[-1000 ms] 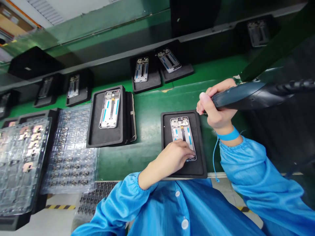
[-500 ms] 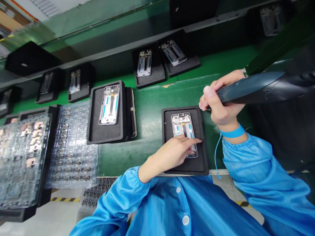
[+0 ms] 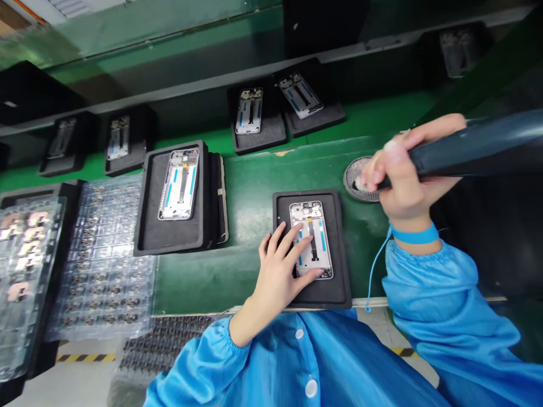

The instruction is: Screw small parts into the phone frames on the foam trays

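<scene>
A phone frame (image 3: 313,229) with blue strips lies in a black foam tray (image 3: 339,249) on the green belt in front of me. My left hand (image 3: 282,268) rests on the frame's left side, fingers spread flat. My right hand (image 3: 399,175) is closed round a dark electric screwdriver (image 3: 475,148). The screwdriver's tip is over a small round metal dish (image 3: 358,183) to the right of the tray. A blue wrist strap (image 3: 413,234) with a cord circles my right wrist.
A second frame (image 3: 179,183) lies on a stack of black trays (image 3: 169,237) at left. Clear plastic parts trays (image 3: 102,265) sit further left. More frames in black trays (image 3: 258,133) line the back of the belt under a shelf.
My right hand swung the screwdriver right, from above the tray's corner to over the round dish. My left hand's fingers spread out and shifted to the frame's left side.
</scene>
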Available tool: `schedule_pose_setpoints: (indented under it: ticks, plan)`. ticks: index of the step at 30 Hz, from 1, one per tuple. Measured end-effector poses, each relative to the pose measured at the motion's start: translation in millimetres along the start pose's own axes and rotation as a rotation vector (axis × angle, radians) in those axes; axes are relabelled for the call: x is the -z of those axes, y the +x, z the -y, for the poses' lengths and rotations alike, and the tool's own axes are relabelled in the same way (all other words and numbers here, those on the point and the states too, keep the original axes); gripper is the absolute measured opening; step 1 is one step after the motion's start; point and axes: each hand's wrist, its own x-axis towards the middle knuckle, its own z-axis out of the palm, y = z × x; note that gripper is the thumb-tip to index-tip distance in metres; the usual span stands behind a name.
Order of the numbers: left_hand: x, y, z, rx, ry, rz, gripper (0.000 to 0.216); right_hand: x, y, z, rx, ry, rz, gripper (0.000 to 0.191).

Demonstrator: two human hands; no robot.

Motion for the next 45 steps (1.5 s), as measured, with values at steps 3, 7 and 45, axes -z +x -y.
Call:
schedule_pose_setpoints:
  ticks: [3,7,45]
  plan:
    - [-6.7,8.6,16.5,-0.049,-0.095,-0.019,0.082,21.5,10.6,3.7,-0.001,-0.037,-0.072,0.044]
    - [-1.8,41.5,33.8,-0.043,-0.187,-0.058,0.074,47.4,18.0,-9.8,-0.007,-0.118,-0.089,0.04]
    - [12.5,80.4,22.2,0.013,-0.34,-0.005,0.067,-18.2,-50.6,40.7,-0.277,0.327,0.422,0.029]
